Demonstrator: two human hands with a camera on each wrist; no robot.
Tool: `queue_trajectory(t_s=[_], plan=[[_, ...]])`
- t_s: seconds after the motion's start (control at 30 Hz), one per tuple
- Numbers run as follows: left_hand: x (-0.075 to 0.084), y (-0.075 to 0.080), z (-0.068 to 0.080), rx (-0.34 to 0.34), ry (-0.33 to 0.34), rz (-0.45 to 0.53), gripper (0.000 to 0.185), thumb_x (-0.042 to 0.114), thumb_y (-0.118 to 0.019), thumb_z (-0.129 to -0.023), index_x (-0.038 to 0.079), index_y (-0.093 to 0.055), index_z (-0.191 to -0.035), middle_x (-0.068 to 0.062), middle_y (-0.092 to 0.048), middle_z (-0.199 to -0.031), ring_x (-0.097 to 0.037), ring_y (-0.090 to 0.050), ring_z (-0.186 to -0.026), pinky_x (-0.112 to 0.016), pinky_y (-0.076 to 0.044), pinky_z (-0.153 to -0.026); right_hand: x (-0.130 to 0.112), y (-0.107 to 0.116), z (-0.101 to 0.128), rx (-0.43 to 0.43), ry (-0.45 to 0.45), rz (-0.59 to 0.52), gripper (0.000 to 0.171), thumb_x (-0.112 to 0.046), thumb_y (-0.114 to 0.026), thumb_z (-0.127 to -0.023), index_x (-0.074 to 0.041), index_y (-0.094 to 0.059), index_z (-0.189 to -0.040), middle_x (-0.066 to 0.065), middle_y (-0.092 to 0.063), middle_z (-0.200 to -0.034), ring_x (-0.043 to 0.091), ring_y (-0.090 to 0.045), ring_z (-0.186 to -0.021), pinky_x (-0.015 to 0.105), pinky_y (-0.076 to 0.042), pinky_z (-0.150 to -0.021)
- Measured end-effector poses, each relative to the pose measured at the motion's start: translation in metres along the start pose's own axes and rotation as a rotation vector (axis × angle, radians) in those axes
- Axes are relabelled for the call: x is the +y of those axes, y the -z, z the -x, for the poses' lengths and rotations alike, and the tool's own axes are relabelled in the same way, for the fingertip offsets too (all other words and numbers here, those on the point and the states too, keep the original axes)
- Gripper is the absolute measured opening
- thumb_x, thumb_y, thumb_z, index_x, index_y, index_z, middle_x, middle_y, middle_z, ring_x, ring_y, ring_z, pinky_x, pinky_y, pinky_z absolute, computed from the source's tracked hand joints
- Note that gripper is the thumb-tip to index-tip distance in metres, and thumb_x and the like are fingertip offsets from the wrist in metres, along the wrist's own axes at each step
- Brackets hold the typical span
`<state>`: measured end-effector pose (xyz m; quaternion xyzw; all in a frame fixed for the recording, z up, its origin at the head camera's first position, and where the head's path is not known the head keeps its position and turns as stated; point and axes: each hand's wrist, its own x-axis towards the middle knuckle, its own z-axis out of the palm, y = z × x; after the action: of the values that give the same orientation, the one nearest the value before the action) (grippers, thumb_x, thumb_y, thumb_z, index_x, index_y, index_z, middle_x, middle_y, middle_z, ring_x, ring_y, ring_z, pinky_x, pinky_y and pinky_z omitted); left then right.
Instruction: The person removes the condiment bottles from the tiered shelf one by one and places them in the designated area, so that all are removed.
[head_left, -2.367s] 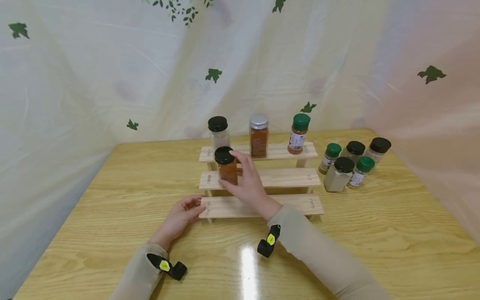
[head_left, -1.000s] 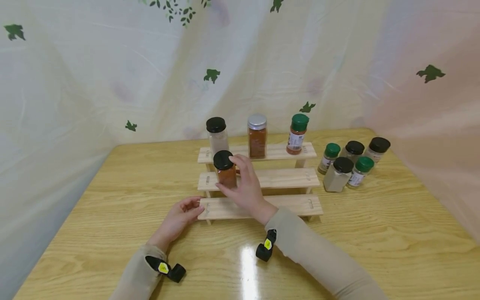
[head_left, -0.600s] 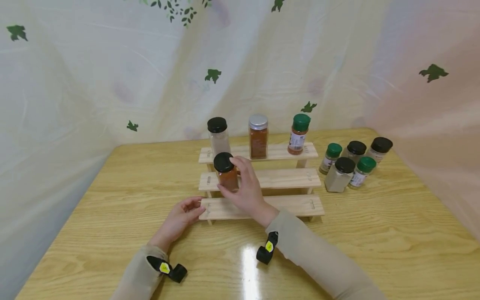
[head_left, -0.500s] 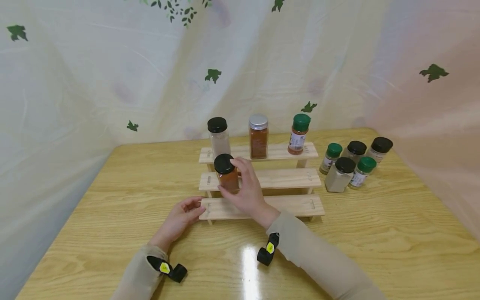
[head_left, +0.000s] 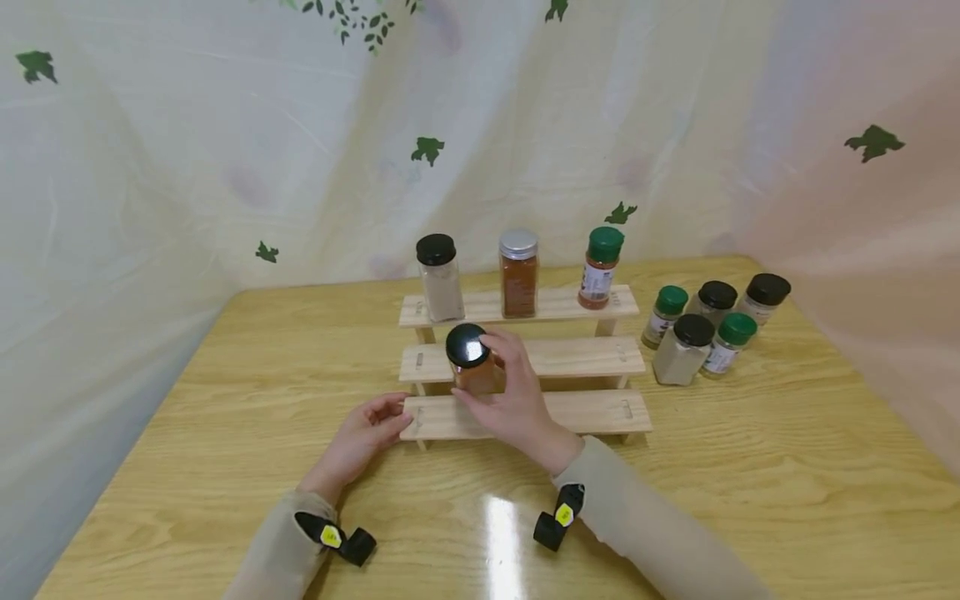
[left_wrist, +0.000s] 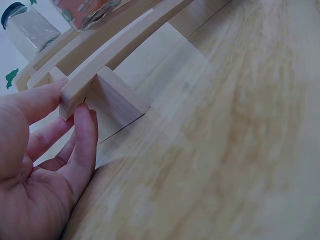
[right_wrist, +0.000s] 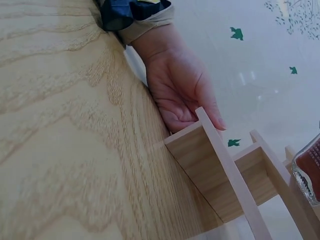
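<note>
My right hand (head_left: pixel 517 400) grips a spice jar (head_left: pixel 474 377) with a black lid and orange-red contents. The jar is tilted, its lid leaning left, in front of the middle tier's left part; whether its base touches the wood is hidden. In the left wrist view a reddish jar's base (left_wrist: pixel 87 12) hangs over the rack. My left hand (head_left: pixel 363 437) pinches the left end of the lowest tier of the wooden three-tier rack (head_left: pixel 585 410), thumb and fingers on either side of the board (left_wrist: pixel 75 92).
On the top tier stand a black-lidded jar of pale powder (head_left: pixel 442 287), a silver-lidded red jar (head_left: pixel 519 279) and a green-lidded jar (head_left: pixel 597 271). Right of the rack, several more jars (head_left: pixel 678 354) cluster on the wooden table (head_left: pixel 247 367). A curtain (head_left: pixel 315 150) hangs behind.
My right hand has drawn the orange-red jar down and slightly right, toward me, uncovering the pale powder jar behind it. The left hand has stayed on the rack's end.
</note>
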<state>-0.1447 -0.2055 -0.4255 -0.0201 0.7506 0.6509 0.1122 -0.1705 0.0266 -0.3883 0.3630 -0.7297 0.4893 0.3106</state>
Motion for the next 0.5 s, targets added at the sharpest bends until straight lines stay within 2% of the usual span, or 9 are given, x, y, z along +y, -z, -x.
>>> queue_trajectory(t_s=[0.23,0.33,0.43,0.5], plan=[[-0.001,0.001,0.000,-0.018,-0.011,0.026,0.047,0.005,-0.057,-0.093,-0.011,-0.041,-0.134,0.002,-0.050,-0.098,-0.002,-0.050,-0.082,-0.017,-0.047,-0.070,0.000,0.016,0.006,0.051,-0.003,-0.046,0.084,0.008,-0.084,-0.060,-0.003,-0.032,-0.125,0.023,-0.045,-0.121,0.024,-0.050,-0.112,0.036,-0.053,-0.075],[-0.001,0.001,0.000,-0.019,-0.011,0.037,0.047,0.004,-0.056,-0.093,-0.012,-0.040,-0.134,0.002,-0.050,-0.098,-0.002,-0.050,-0.083,-0.016,-0.048,-0.070,0.000,0.023,0.011,0.040,0.013,-0.029,0.086,0.010,-0.085,-0.057,-0.002,-0.031,-0.123,0.024,-0.045,-0.120,0.022,-0.050,-0.112,0.034,-0.054,-0.073],[-0.001,0.002,0.000,-0.017,-0.010,0.035,0.047,0.004,-0.056,-0.093,-0.012,-0.040,-0.134,0.002,-0.050,-0.098,-0.002,-0.049,-0.083,-0.016,-0.047,-0.070,0.000,0.031,0.017,0.012,0.046,0.017,0.086,0.010,-0.085,-0.055,0.000,-0.032,-0.122,0.026,-0.045,-0.119,0.026,-0.051,-0.109,0.032,-0.053,-0.070],[-0.001,0.001,0.000,-0.014,-0.010,0.029,0.046,0.004,-0.057,-0.093,-0.012,-0.041,-0.133,0.002,-0.049,-0.098,-0.003,-0.049,-0.083,-0.016,-0.047,-0.070,-0.001,0.035,0.021,-0.007,0.067,0.031,0.082,0.007,-0.085,-0.057,0.000,-0.033,-0.121,0.026,-0.045,-0.119,0.028,-0.052,-0.107,0.032,-0.052,-0.068]])
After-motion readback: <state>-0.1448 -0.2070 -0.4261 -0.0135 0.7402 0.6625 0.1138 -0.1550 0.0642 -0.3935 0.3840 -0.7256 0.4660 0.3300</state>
